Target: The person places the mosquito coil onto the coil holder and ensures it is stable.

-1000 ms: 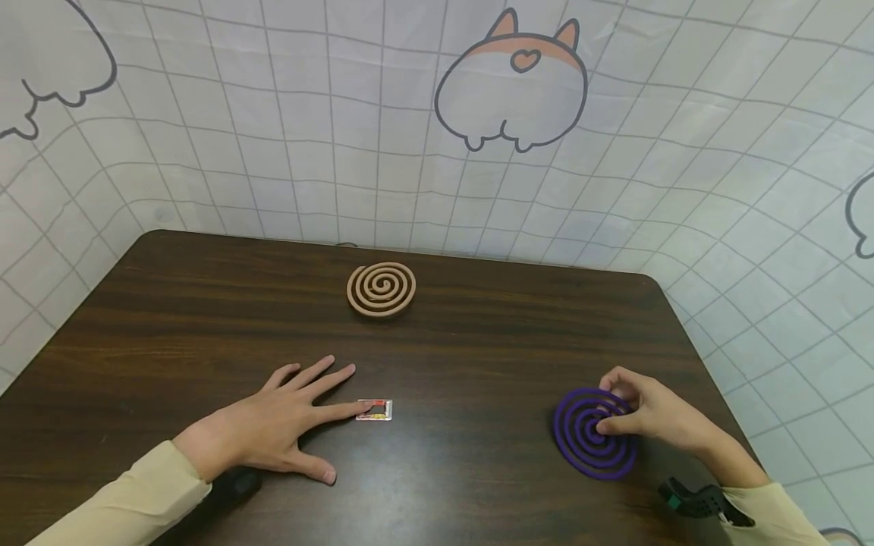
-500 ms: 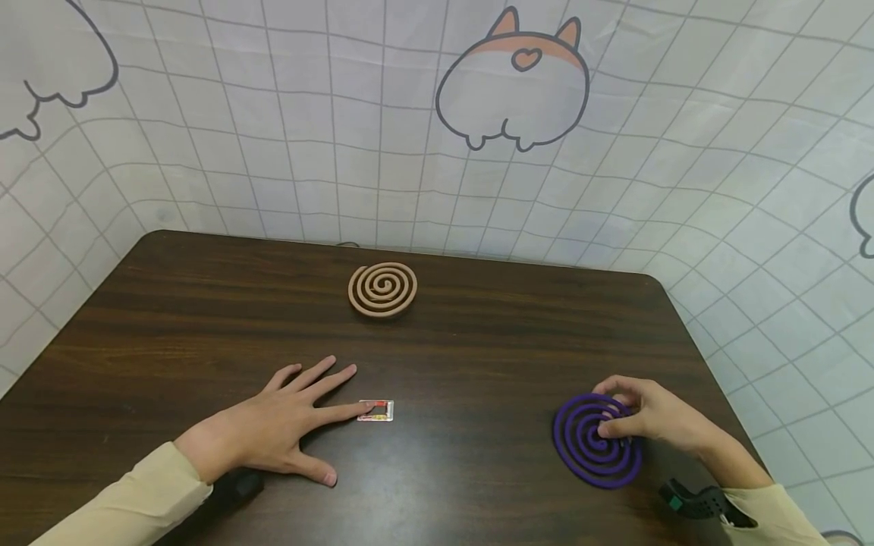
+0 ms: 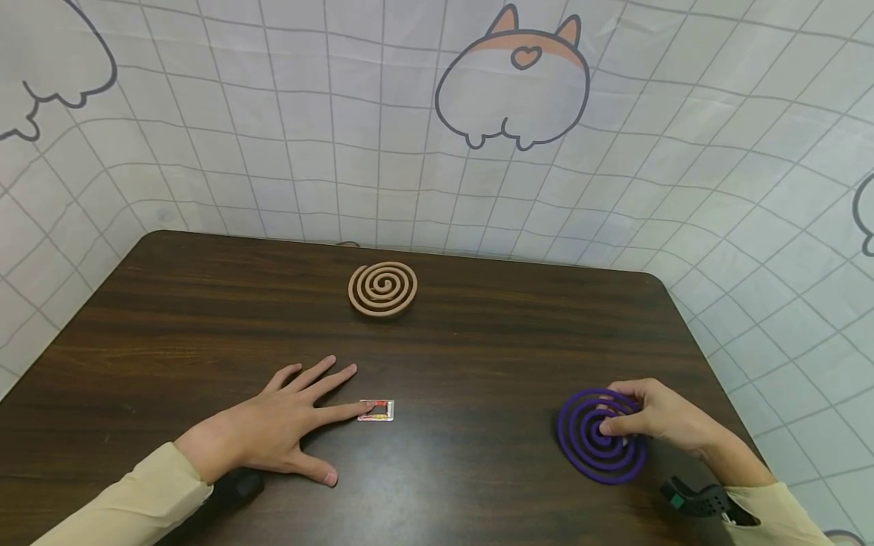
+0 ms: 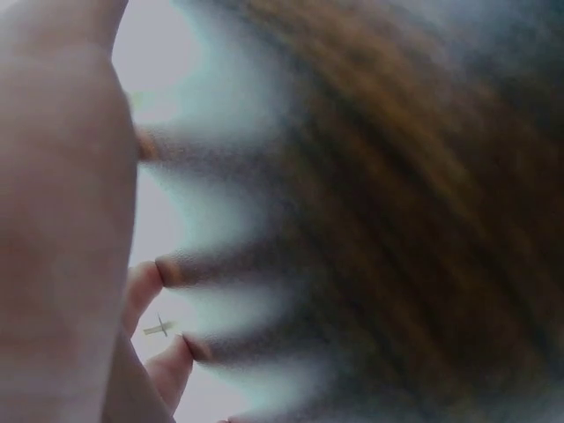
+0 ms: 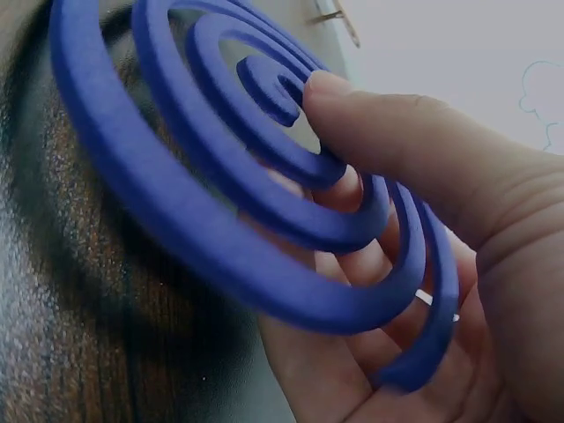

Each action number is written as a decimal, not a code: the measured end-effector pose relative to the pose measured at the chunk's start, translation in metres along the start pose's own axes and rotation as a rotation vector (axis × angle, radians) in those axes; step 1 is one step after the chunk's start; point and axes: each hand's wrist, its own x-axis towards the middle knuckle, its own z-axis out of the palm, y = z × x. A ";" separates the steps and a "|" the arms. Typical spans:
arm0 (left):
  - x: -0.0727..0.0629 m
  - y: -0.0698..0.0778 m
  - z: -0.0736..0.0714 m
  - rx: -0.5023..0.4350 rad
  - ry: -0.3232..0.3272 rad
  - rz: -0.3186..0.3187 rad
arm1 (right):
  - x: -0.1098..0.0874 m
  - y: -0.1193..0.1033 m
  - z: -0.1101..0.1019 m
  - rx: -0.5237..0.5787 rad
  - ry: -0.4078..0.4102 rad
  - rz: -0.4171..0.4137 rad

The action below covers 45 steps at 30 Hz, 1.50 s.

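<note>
My right hand (image 3: pixel 665 421) grips a purple mosquito coil (image 3: pixel 576 453), thumb on the upper face near the centre and the other fingers underneath. The right wrist view shows the coil (image 5: pixel 220 238) tilted above the wood, its shadow below. On the left, my left hand (image 3: pixel 273 428) lies spread on the table, and its index fingertip presses on a small flat rectangular piece (image 3: pixel 388 410) with red and yellow print and a dark middle. In the left wrist view the left fingertips (image 4: pixel 176 273) touch the shiny tabletop; the small piece does not show there.
A brown mosquito coil (image 3: pixel 372 312) sits toward the back of the dark wooden table (image 3: pixel 478 341), with a shadow under it. White gridded cloth (image 3: pixel 375 152) with cartoon drawings hangs behind and at both sides. A black wrist device (image 3: pixel 696 498) is on the right forearm.
My right hand has shifted slightly to the right and tipped the purple mosquito coil a little. My left hand stays put on the small piece.
</note>
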 end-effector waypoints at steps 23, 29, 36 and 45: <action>-0.002 0.000 0.000 0.001 0.007 -0.006 | 0.004 -0.005 0.001 0.025 0.147 0.024; -0.001 -0.001 0.000 -0.011 0.002 -0.006 | 0.007 -0.004 0.002 0.042 0.162 0.024; -0.001 -0.002 0.000 -0.022 -0.007 -0.007 | 0.009 -0.005 0.004 0.089 0.182 0.014; 0.000 0.000 -0.001 -0.020 -0.017 -0.012 | 0.011 -0.004 0.006 0.196 0.141 -0.037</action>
